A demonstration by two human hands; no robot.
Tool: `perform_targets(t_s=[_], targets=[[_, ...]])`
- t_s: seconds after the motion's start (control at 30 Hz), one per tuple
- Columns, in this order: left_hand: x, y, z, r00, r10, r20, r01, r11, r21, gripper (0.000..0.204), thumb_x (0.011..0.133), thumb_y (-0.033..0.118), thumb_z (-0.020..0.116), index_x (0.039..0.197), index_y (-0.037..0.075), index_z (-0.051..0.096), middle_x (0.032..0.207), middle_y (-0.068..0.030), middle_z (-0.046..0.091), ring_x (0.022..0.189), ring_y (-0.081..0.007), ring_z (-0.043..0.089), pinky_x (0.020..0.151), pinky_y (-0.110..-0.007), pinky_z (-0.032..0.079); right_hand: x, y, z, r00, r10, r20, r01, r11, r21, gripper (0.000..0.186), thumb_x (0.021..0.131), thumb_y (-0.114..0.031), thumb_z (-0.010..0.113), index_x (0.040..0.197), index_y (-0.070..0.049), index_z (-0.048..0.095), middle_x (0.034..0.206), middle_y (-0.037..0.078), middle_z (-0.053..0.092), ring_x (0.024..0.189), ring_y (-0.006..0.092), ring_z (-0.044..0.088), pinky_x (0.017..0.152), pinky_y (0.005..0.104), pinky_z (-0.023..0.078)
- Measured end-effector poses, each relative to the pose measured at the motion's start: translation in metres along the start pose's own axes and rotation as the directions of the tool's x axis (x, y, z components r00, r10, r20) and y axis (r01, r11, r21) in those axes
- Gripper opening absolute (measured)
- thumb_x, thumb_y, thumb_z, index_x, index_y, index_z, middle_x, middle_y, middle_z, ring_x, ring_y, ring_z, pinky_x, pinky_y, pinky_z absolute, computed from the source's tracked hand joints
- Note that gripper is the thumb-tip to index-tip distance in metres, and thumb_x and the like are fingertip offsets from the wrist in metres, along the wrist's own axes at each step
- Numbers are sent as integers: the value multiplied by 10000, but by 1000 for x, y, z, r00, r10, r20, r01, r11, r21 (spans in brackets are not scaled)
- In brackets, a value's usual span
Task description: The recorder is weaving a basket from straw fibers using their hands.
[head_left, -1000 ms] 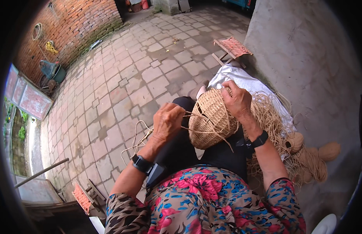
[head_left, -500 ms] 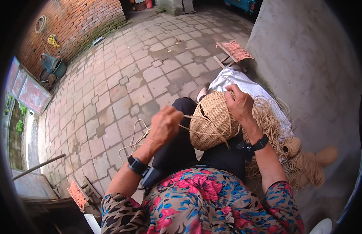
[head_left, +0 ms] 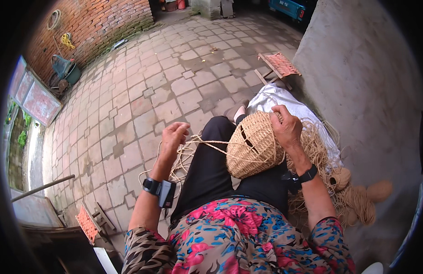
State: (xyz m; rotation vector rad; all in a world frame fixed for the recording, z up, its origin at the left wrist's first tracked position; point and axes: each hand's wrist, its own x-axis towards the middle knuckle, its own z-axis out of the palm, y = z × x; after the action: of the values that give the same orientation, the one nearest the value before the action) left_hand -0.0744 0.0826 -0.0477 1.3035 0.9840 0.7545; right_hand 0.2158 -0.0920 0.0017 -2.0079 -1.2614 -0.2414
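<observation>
A woven basket-like piece of tan straw cord (head_left: 255,148) lies across my thighs, with a dark slot-like gap in its weave. My right hand (head_left: 287,129) is closed on its far right edge, fingers curled over the rim. To the left, above the paving beside my left knee, my left hand (head_left: 174,135) has its fingers drawn together on a loose cord (head_left: 214,142). Strands run from the weave toward that hand, and more loops hang below it by my left thigh. The exact grip point on the cord is partly hidden.
Tangled cord (head_left: 312,148) and wound cord balls (head_left: 379,191) lie at my right, partly on a white sack (head_left: 277,98). A low stool with a red woven seat (head_left: 280,64) stands ahead, near a grey wall (head_left: 362,77). Another folding stool (head_left: 88,223) is at lower left.
My left hand has moved left and slightly up, away from the basket, drawing the cord out. The right hand still grips the rim; the slot in the weave shows more fully.
</observation>
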Motion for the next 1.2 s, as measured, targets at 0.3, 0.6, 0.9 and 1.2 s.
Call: perform_targets(t_s=[0.3,0.6,0.9,1.2], targets=[[-30,-4,77,750,-436,497,629,701,-335,285,941,347,590,941,66,640,603,56,519,497,-34,451,451,-212,345,-2,-5,-1,1000,10,24,-10,1000,-20,165,844,-223,616,986,-143,636,695,141,658,661,353,655,591,433,495],[27,33,-39,999,14,30,13,669,-743,179,943,165,583,1067,37,566,747,20,564,611,-45,514,579,-211,463,-3,0,-1,998,-42,-50,44,998,39,157,852,-227,618,983,-141,634,648,130,637,631,341,646,570,432,480],[-2,50,0,929,53,365,100,917,-387,333,963,207,549,1211,-15,569,877,-4,615,735,-72,581,671,-221,503,-5,4,1,999,-32,-32,33,999,26,151,853,-215,613,984,-143,635,650,137,635,620,345,642,564,429,479],[-17,21,112,862,-201,465,277,955,-102,140,904,125,627,1014,39,626,805,-7,640,678,-90,615,621,-232,519,-7,1,0,999,-20,-39,21,999,24,161,851,-206,610,995,-139,636,655,148,633,620,348,640,571,428,481]])
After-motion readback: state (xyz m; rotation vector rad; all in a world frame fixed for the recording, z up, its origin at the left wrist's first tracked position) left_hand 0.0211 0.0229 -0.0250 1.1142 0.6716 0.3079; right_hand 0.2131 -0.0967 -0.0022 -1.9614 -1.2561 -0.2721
